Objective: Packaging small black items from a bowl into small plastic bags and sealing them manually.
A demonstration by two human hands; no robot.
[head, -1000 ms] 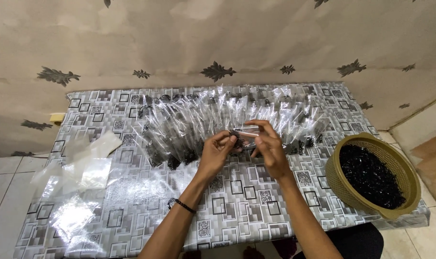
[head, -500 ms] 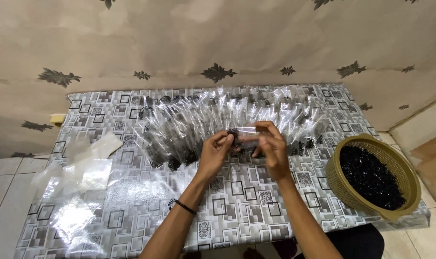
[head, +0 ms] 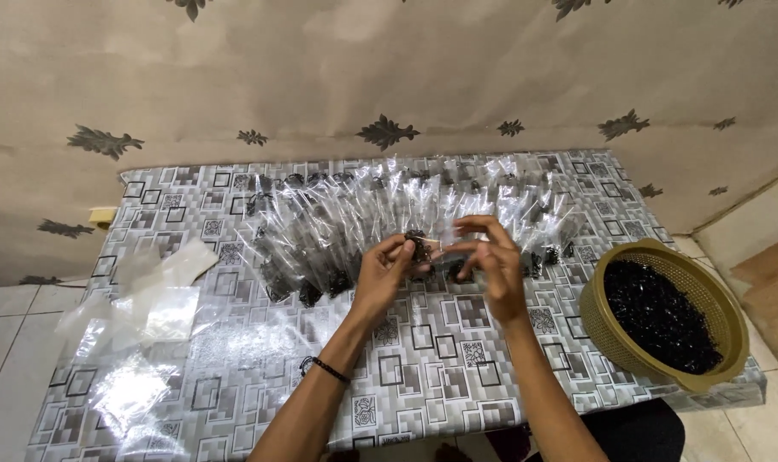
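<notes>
Over the middle of the table my left hand (head: 384,272) and my right hand (head: 490,261) together hold a small clear plastic bag (head: 431,245) with a clump of small black pieces in it. The dark clump sits at my left fingertips; my right fingers pinch the bag's other end. Behind the hands lies a fanned row of several filled clear bags (head: 346,227), each with black pieces at its lower end.
An olive-green round basket (head: 605,335) full of black pieces stands at the table's right front corner. A pile of empty clear bags (head: 141,316) lies at the left. The table (head: 423,376) has a grey square-patterned cover and stands against a wall.
The bag has turned in my hands: the black clump now sits at my left fingertips, and my right hand has drawn slightly apart to the right.
</notes>
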